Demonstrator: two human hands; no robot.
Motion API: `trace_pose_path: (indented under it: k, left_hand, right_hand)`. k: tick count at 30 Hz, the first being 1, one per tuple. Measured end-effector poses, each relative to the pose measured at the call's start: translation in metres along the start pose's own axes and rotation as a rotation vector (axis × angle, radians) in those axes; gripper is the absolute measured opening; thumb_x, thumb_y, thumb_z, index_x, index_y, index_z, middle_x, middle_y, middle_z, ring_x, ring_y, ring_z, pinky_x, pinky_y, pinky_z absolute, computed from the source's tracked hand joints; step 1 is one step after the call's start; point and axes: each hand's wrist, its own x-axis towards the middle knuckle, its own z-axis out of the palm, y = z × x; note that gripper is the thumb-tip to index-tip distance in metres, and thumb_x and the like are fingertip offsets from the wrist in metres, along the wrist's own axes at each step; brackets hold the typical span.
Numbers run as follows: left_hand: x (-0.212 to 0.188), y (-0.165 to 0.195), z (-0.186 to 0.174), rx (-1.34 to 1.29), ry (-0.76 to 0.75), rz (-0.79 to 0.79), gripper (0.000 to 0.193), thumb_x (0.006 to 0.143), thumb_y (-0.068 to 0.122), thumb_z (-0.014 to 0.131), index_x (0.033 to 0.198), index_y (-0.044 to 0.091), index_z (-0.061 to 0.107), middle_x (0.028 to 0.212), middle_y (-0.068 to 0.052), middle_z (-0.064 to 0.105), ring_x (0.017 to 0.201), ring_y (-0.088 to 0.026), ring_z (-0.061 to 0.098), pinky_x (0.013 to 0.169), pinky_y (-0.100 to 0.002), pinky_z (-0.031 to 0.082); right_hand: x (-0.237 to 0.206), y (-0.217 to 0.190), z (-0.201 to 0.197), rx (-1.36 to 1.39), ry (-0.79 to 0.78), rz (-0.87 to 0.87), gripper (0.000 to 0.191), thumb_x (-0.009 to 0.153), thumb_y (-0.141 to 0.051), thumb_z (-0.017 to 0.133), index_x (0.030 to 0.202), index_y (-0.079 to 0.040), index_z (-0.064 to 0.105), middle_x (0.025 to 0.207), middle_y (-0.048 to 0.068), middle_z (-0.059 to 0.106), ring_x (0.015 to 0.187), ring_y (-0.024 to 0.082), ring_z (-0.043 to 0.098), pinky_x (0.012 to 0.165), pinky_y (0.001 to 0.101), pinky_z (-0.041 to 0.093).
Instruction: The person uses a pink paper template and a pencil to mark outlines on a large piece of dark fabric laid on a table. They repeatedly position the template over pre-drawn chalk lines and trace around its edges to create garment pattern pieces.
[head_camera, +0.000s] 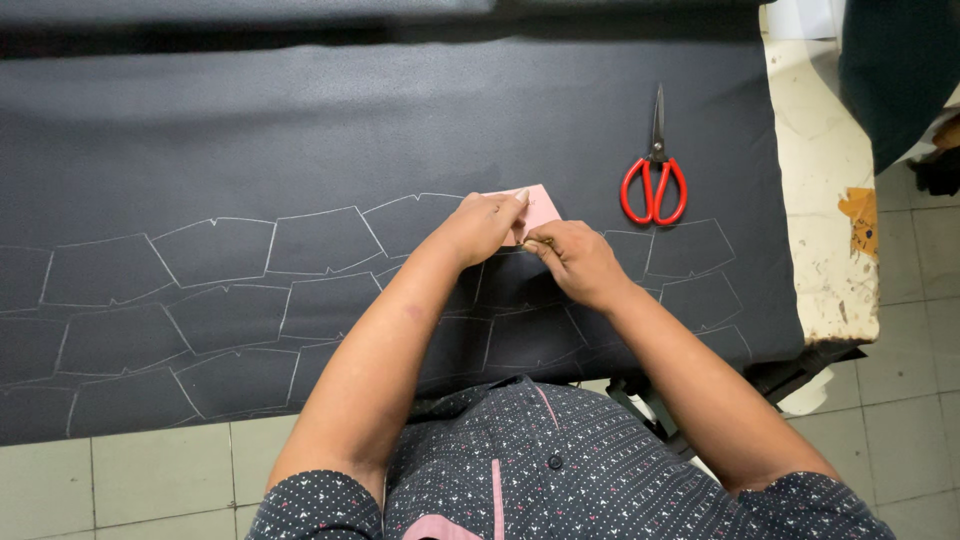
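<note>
Right now both hands meet over the dark fabric (400, 130) that covers the table (820, 200), a little right of centre. The left hand (485, 225) lies flat on a small pink template (540, 208), fingers pressed together and bearing down to pin it against the cloth. The right hand (575, 262) sits just beside it on the near side, its grip pinched on something small at the template's edge, likely a bit of chalk, though it is too hidden to be sure. White outlines (215, 250) of the same shape run in rows to the left and near, with a few more to the right.

As I see it, the main risk is the template creeping under the left hand: it is held by pressure alone, so a sideways push from the marking hand could skew the outline or make it overlap the one beside it. The cloth could also ruck up under that pressure and distort the line. The red-handled scissors (655, 170) lie shut, well apart to the far right, so they pose little danger, unless a sleeve drags the fabric.
</note>
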Motion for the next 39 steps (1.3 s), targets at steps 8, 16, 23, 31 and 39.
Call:
trace_pose_path:
  k: [8,16,23,31,39]
  left_hand:
    - [0.006,-0.003,0.0,-0.147,-0.096,-0.161,0.067,0.101,0.052,0.035,0.116,-0.002,0.072,0.102,-0.019,0.08,0.094,-0.028,0.076,0.091,-0.037,0.056]
    - [0.016,-0.017,-0.002,-0.314,-0.159,-0.24,0.074,0.101,0.057,0.033,0.127,-0.002,0.068,0.12,-0.019,0.075,0.112,-0.027,0.071,0.1,-0.038,0.053]
    - [0.009,-0.024,-0.003,0.049,-0.089,0.025,0.055,0.105,0.044,0.038,0.123,0.005,0.072,0.124,-0.016,0.074,0.115,-0.035,0.068,0.103,-0.04,0.05]
    - [-0.039,0.004,0.001,0.425,0.288,0.16,0.072,0.071,0.013,0.084,0.137,0.006,0.055,0.14,-0.015,0.048,0.12,-0.042,0.058,0.097,-0.047,0.05]
    - [-0.026,0.039,-0.006,0.451,0.331,-0.162,0.023,0.086,0.025,0.077,0.104,0.012,0.071,0.106,-0.01,0.065,0.101,-0.034,0.065,0.084,-0.047,0.053]
  right_hand:
    - [0.001,-0.003,0.007,0.001,-0.031,0.041,0.015,0.095,-0.021,0.071,0.098,-0.007,0.07,0.089,0.011,0.071,0.086,0.032,0.066,0.081,0.0417,0.052]
    - [0.018,-0.022,0.04,0.207,-0.055,0.033,0.01,0.094,-0.01,0.064,0.101,-0.007,0.071,0.095,0.012,0.073,0.089,0.031,0.07,0.079,0.0402,0.055]
    - [0.012,-0.01,0.036,0.224,0.006,0.127,0.012,0.098,-0.007,0.063,0.109,-0.005,0.068,0.101,0.013,0.071,0.095,0.031,0.07,0.083,0.0403,0.055]
    - [-0.022,0.069,-0.054,-0.496,0.07,0.342,0.043,0.086,-0.036,0.076,0.128,-0.028,0.07,0.132,0.014,0.054,0.109,0.035,0.064,0.081,0.0455,0.055]
    - [-0.065,0.122,-0.094,-0.523,0.181,0.393,0.04,0.092,-0.035,0.077,0.131,-0.028,0.072,0.132,0.015,0.055,0.106,0.033,0.066,0.082,0.0439,0.056]
